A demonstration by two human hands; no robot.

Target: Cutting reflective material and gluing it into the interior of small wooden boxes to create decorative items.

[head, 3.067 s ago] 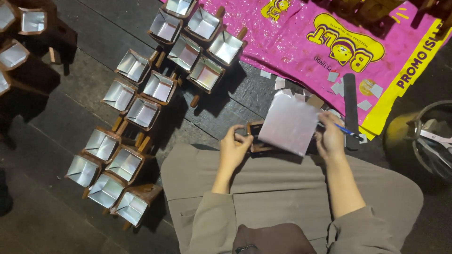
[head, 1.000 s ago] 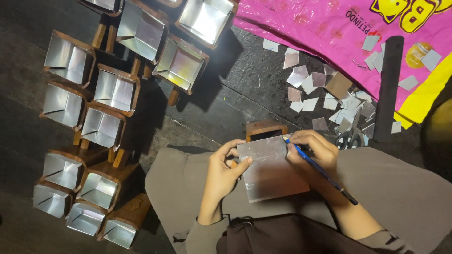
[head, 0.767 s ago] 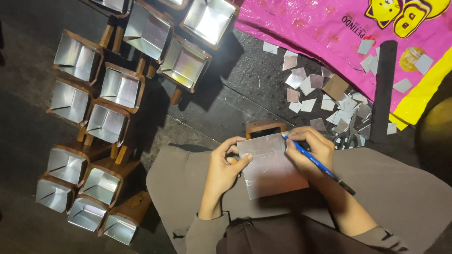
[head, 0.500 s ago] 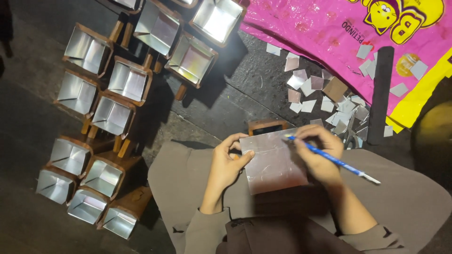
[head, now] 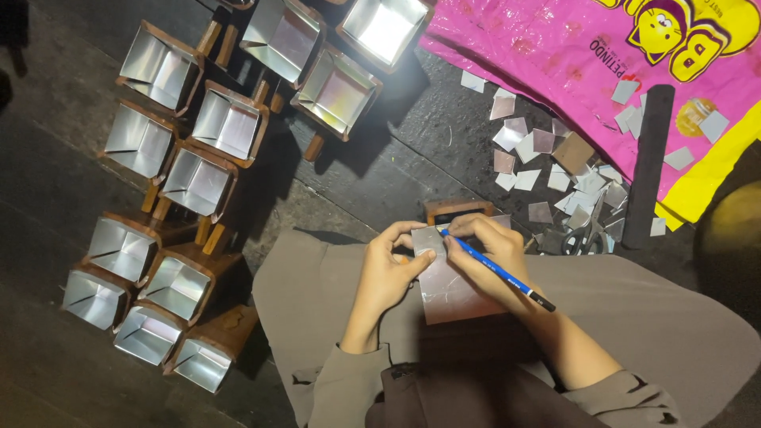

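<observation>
Your right hand (head: 487, 254) has swung the blue pencil (head: 498, 272) down so its tip now meets the top edge of the metal sheet (head: 448, 277) on your lap, which your left hand (head: 388, 265) pinches, suggesting marking has begun.

- You have one printed package in view: a large plastic bag (head: 571, 55), laid flat on the dark floor at the upper right, beyond your hands.
- Its main field is bright pink and shiny, creased in places.
- A yellow band runs along its right edge, down toward the lower right corner.
- A yellow cartoon figure sits near its top edge, partly cut off by the frame.
</observation>
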